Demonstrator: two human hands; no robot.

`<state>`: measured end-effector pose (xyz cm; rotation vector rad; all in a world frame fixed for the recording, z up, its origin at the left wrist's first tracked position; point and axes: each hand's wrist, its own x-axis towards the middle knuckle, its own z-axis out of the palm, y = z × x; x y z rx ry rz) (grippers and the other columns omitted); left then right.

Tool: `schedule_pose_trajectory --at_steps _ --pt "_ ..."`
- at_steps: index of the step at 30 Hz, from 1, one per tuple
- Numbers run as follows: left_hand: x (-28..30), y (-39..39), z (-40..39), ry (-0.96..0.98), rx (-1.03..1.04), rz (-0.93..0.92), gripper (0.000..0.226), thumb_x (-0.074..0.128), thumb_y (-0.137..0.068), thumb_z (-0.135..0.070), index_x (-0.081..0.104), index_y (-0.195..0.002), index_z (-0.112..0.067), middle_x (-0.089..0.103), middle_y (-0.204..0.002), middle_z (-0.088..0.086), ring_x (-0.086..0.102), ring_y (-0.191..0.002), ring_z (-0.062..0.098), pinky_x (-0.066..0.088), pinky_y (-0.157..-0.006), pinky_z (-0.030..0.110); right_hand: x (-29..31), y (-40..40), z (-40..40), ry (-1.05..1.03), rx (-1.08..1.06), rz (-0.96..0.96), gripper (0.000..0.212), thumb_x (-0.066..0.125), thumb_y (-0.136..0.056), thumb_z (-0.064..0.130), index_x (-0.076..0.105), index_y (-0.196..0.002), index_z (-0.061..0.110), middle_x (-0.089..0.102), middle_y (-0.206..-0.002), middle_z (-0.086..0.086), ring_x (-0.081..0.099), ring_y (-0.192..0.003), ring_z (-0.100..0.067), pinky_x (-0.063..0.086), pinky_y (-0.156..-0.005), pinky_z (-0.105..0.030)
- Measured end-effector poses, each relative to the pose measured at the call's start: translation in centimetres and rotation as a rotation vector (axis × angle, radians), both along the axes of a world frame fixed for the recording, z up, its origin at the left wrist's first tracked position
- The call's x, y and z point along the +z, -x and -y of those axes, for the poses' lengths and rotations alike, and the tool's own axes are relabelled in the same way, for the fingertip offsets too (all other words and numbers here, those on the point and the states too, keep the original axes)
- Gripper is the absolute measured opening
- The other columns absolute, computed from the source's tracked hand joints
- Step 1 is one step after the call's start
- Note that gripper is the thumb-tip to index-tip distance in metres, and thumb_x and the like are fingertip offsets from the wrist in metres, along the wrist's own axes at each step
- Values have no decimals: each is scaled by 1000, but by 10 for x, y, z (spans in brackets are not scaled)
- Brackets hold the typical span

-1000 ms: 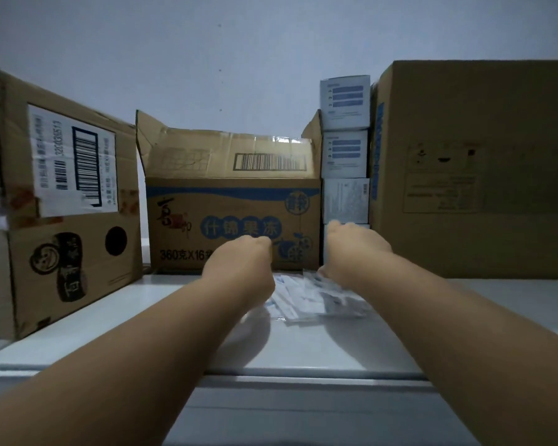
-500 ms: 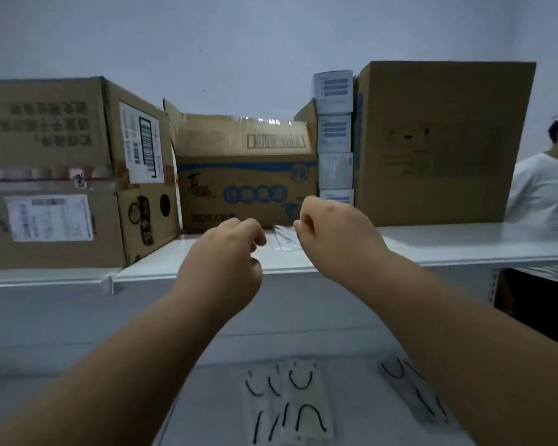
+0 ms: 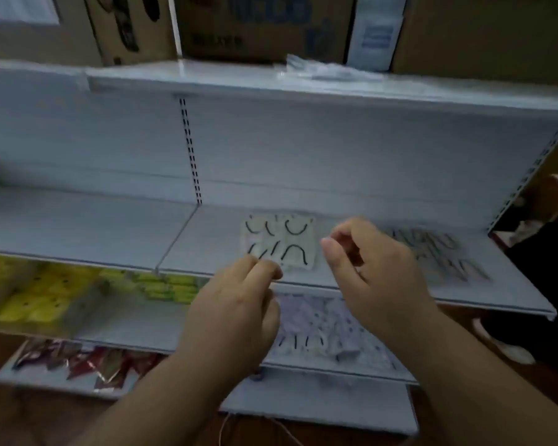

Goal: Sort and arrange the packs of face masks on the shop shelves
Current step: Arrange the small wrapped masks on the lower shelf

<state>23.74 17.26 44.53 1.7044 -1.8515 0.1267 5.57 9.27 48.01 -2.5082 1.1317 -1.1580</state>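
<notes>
Left hand: the left hand (image 3: pixel 239 304) hangs at centre frame in front of the middle shelf's lip, fingers loosely curled toward the thumb; the frame is blurred, but nothing shows between them, so I judge it empty.
Right hand: the right hand (image 3: pixel 372 272) hovers just right of centre, fingers bent and parted, thumb apart, holding nothing that I can make out.
Nearest packs: a flat pile of clear mask packs (image 3: pixel 279 243) with black ear loops lies on the middle shelf (image 3: pixel 78 226), just beyond both hands at centre frame.
Other packs: a second, smeared pile (image 3: pixel 438 255) sits to the right on the same shelf; a pale patterned heap (image 3: pixel 316 326) lies on the lower shelf under the hands; a few clear packs (image 3: pixel 319 70) rest on the top shelf (image 3: pixel 181 75) at upper centre, in front of the cartons (image 3: pixel 264 27).
Step in hand: probably reaching for the centre pile to square it.
Doing it well: come down flat from both sides, thumbs on top, and pinch the whole stack at its short edges; the film is slippery, so lift low and tap the edges against the shelf to align them.
Risk: grabbing one corner will probably fan the pile.
</notes>
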Motion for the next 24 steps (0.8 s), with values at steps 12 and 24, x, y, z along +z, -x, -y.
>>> schedule_pose_trajectory --at_steps 12,24 --pt "-215 67 26 -584 -6 -162 16 58 -81 -23 67 -93 -19 61 -94 3 61 -80 31 50 -62 35 -218 59 31 -586 -25 -283 16 44 -100 42 52 -90 33 46 -90 18 51 -79 4 33 -65 -11" --pt "-362 81 91 -788 73 -266 31 58 -92 -24 58 -123 -28 57 -119 -6 57 -105 19 48 -80 32 -416 76 121 -694 -27 -442 26 56 -98 31 62 -118 15 55 -121 -2 56 -107 -19 41 -85 -28"
